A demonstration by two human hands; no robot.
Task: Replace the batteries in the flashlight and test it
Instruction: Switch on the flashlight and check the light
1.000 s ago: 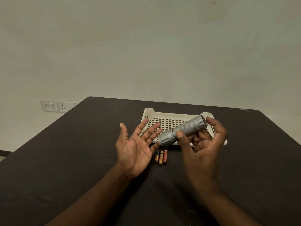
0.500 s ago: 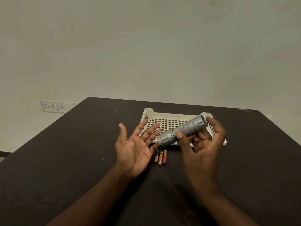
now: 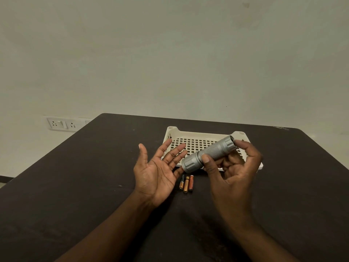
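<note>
Here the flashlight (image 3: 209, 154) is off the surface (image 3: 75, 186), held in the air by the right hand (image 3: 233, 167), whose thumb presses the knurled middle of the barrel from the near side while the curled fingers wrap it from behind, one fingertip over the far end cap. Its long axis runs on a slant from about eight o'clock to two o'clock: the wider ribbed head sits low at the eight o'clock end, pointing straight at the left hand (image 3: 157, 167), and the narrower tail rises toward two o'clock above the basket (image 3: 171, 133). The left hand holds nothing, palm up, fingers spread and fairly straight, its fingertips just beside the head of the flashlight, perhaps brushing it; I cannot tell which. That makes the left hand the nearer one to the head, and well placed, I judge, to grip that end and twist while the right holds the barrel steady. The flashlight is a grey metal tube, matte, with a cross-hatched grip in the middle and grooved collars at both ends; both ends look closed, and no light shows. The three batteries (image 3: 186, 184) lie side by side on the surface, roughly at six o'clock from the head of the flashlight, between the two hands and near both.
</note>
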